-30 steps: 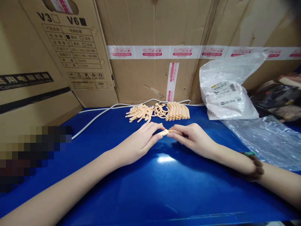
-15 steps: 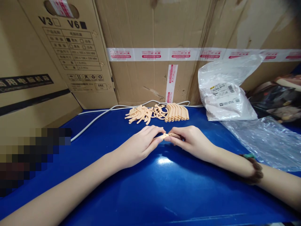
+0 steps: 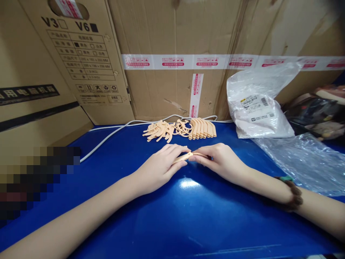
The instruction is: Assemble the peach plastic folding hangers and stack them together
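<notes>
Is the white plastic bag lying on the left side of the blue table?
No, the white plastic bag sits at the right, against the cardboard boxes.

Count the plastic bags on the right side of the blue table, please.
2. A white bag with printed labels stands against the cardboard boxes; a clear bag lies flat in front of it, on the blue table. Others may be hidden further right.

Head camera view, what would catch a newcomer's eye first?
Two bare hands meet mid-table: the left hand and right hand pinch one small peach plastic piece over the glossy blue table. Behind them lies a pile of peach pieces, before cardboard boxes.
</notes>
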Demonstrator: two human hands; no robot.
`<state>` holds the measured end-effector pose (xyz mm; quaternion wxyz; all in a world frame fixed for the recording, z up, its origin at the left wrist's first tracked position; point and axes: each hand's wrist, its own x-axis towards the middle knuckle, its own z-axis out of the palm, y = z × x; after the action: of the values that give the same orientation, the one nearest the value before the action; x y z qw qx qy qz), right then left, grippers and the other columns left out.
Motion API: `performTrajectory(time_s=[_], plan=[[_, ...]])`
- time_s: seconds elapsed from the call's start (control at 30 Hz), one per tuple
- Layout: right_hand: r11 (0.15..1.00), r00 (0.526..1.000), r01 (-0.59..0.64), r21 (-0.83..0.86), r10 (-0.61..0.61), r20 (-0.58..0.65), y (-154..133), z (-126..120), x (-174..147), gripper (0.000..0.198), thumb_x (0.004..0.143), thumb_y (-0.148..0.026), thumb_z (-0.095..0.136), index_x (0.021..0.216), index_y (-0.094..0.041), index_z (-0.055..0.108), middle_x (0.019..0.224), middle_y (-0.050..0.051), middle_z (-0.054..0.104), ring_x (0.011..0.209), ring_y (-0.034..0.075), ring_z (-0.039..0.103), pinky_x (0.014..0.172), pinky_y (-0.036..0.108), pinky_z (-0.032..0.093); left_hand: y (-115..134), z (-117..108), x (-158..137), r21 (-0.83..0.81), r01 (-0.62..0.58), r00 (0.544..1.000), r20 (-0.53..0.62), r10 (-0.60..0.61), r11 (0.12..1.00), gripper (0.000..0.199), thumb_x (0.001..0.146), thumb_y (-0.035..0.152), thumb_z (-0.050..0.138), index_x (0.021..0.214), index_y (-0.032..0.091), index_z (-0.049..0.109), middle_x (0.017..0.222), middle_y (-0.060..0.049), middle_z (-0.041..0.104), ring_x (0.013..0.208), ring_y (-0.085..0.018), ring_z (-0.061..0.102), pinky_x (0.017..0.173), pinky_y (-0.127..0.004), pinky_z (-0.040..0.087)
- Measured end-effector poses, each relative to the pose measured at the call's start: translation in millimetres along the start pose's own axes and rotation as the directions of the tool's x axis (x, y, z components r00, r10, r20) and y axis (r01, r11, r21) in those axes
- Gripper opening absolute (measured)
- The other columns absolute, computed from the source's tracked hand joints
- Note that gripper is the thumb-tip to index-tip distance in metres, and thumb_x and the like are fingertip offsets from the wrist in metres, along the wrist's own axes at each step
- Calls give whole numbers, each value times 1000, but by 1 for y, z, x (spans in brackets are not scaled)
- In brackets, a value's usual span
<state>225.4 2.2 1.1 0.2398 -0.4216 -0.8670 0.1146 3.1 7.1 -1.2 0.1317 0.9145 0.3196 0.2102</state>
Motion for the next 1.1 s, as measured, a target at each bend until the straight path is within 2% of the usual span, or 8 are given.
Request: performTrajectory(time_s=[0.13, 0.27, 0.53, 0.9, 1.1], plan=[[1000, 1000, 6, -14, -6, -2, 2, 0, 0, 36, 95, -45, 47, 86, -21, 72, 75, 1, 72, 62, 12, 61, 58, 23, 36, 0, 0, -2, -59, 15, 1000, -6, -16, 998, 30, 101, 36, 39, 126, 24, 49, 130, -1, 54, 124, -17, 45, 106, -32, 34], [992, 995, 83, -91, -87, -38, 4, 1, -1, 37, 97, -42, 46, 80, -19, 69, 73, 1, 71, 62, 13, 60, 61, 24, 35, 0, 0, -2, -100, 16, 1000, 0, -17, 995, 28, 101, 35, 39, 125, 25, 50, 130, 0, 54, 123, -17, 45, 106, -32, 34], [969, 991, 125, -214, -134, -27, 5, 3, -1, 49, 98, -46, 40, 63, -17, 58, 57, -1, 59, 51, 10, 48, 57, 25, 29, 0, -4, -1, -164, 48, 998, 38, -42, 985, 27, 100, 38, 39, 121, 28, 54, 130, -1, 55, 122, -19, 47, 106, -35, 36], [889, 956, 268, -371, -293, -12, 3, -1, -2, 54, 101, -41, 32, 64, -17, 62, 57, 0, 59, 49, 10, 46, 58, 27, 29, -3, -2, -2, -170, 54, 997, 69, -42, 984, 29, 100, 38, 40, 124, 28, 54, 133, 0, 54, 125, -18, 46, 108, -35, 35], [809, 910, 351, -472, -414, -32, 5, 0, -2, 51, 101, -36, 34, 63, -16, 61, 56, -1, 58, 47, 10, 42, 58, 27, 28, -4, -1, -4, -137, 31, 997, 74, -21, 990, 31, 100, 39, 39, 124, 27, 53, 134, -1, 54, 127, -18, 45, 109, -34, 34]])
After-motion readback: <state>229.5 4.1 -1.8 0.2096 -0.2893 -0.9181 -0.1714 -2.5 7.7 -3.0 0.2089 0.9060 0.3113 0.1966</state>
